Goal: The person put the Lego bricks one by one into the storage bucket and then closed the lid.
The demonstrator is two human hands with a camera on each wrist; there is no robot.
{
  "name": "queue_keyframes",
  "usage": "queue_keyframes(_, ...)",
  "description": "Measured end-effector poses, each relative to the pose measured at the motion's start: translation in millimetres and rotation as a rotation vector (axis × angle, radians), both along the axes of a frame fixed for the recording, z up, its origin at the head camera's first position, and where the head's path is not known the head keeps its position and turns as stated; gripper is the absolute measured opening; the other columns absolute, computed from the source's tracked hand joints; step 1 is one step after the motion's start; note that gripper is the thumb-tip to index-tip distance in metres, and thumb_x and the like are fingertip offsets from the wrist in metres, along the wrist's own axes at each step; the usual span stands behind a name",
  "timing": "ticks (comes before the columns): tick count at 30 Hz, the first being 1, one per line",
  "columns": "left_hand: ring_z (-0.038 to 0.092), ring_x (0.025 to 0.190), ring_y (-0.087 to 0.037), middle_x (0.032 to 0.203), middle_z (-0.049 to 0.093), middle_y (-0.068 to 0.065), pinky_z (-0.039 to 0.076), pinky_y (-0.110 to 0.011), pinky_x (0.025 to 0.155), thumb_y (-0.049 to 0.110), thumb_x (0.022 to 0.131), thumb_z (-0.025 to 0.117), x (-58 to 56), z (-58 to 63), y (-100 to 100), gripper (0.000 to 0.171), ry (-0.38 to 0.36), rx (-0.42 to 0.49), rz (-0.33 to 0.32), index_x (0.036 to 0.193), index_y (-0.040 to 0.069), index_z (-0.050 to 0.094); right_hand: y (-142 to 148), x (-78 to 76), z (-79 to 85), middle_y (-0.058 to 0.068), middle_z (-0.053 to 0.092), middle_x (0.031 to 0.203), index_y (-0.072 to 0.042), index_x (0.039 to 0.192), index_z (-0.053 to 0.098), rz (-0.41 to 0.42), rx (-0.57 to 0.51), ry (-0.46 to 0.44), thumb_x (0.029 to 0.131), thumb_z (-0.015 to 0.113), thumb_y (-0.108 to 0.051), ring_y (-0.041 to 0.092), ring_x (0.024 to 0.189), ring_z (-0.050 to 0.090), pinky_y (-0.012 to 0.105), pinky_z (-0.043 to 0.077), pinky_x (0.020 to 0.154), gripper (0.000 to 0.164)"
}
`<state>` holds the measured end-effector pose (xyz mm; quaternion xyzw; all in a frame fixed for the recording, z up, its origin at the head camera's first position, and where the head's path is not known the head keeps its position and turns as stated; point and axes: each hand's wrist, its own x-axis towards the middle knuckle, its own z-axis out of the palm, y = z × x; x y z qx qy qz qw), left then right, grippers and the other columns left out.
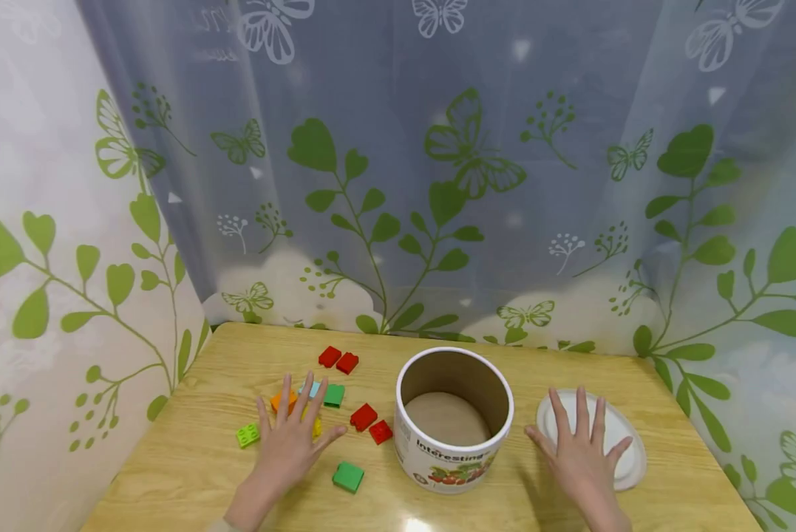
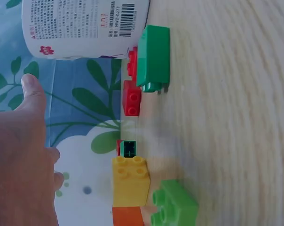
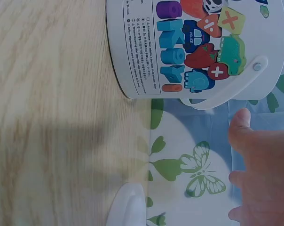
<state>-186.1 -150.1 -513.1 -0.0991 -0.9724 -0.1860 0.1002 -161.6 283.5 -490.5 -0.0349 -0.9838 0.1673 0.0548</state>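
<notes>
My left hand (image 1: 290,442), fingers spread, hovers over a loose group of toy building bricks and holds nothing. Around it are an orange brick (image 1: 282,402), a yellow brick (image 2: 130,181), a lime brick (image 1: 247,435), a light blue brick and a green brick (image 1: 334,396). Another green brick (image 1: 348,477) lies to its right, nearer the front. My right hand (image 1: 580,458), also spread and holding nothing, overlaps a white round lid (image 1: 630,458) in the head view. Between the hands stands a white bucket (image 1: 449,464), uncovered, with only its bare bottom showing inside.
Two red bricks (image 1: 338,360) lie toward the back, and two more red bricks (image 1: 364,417) sit close left of the bucket. The white carry handle (image 3: 231,89) hangs down the bucket's side. A patterned curtain (image 1: 398,185) borders the wooden table (image 1: 191,458) at the back.
</notes>
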Motion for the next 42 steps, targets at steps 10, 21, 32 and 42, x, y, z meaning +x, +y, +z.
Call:
queue_keyframes(10, 0.001, 0.155, -0.039, 0.167, 0.023, -0.008, -0.001, -0.08, 0.112, 0.049, 0.098, 0.061, -12.0, 6.8, -10.9, 0.078, 0.03, 0.158, -0.097, 0.161, 0.017, 0.028, 5.7, -9.6, 15.6, 0.026, 0.022, 0.163, -0.014, 0.159, 0.03, 0.037, -0.02, 0.26, 0.102, 0.057, -0.046, 0.048, 0.152, 0.003, 0.092, 0.005, 0.098, 0.07)
queue_keyframes(21, 0.036, 0.144, -0.043, 0.156, 0.043, -0.017, 0.033, -0.071, 0.11, 0.028, 0.108, 0.05, -16.3, 14.7, -16.9, 0.047, 0.115, 0.52, -0.149, 0.151, 0.01, 0.048, -17.5, -19.7, 43.2, 0.016, 0.049, 0.152, -0.007, 0.15, 0.049, 0.28, -0.038, 0.632, 0.101, 0.063, -0.022, 0.034, 0.147, 0.035, 0.049, 0.023, 0.124, 0.053)
queue_keyframes(32, 0.063, 0.122, -0.027, 0.133, 0.067, -0.001, 0.054, -0.051, 0.097, 0.024, 0.11, 0.044, -14.4, 5.7, -12.2, 0.034, 0.118, 0.626, -0.153, 0.136, 0.011, 0.062, -47.6, -18.1, 37.9, 0.01, 0.041, 0.159, -0.008, 0.156, 0.039, 0.414, 0.138, 0.423, 0.105, 0.054, -0.038, 0.03, 0.147, 0.036, 0.054, 0.024, 0.123, 0.062)
queue_keyframes(42, 0.062, 0.121, -0.025, 0.126, 0.07, 0.001, 0.053, -0.052, 0.101, 0.029, 0.108, 0.051, -9.0, -7.6, -9.7, 0.031, -0.042, 0.738, -0.115, 0.128, 0.012, 0.068, -53.7, -16.5, 33.5, 0.008, 0.038, 0.161, -0.008, 0.156, 0.039, 0.402, 0.122, 0.314, 0.106, 0.051, -0.038, 0.029, 0.148, 0.036, 0.064, 0.028, 0.117, 0.06)
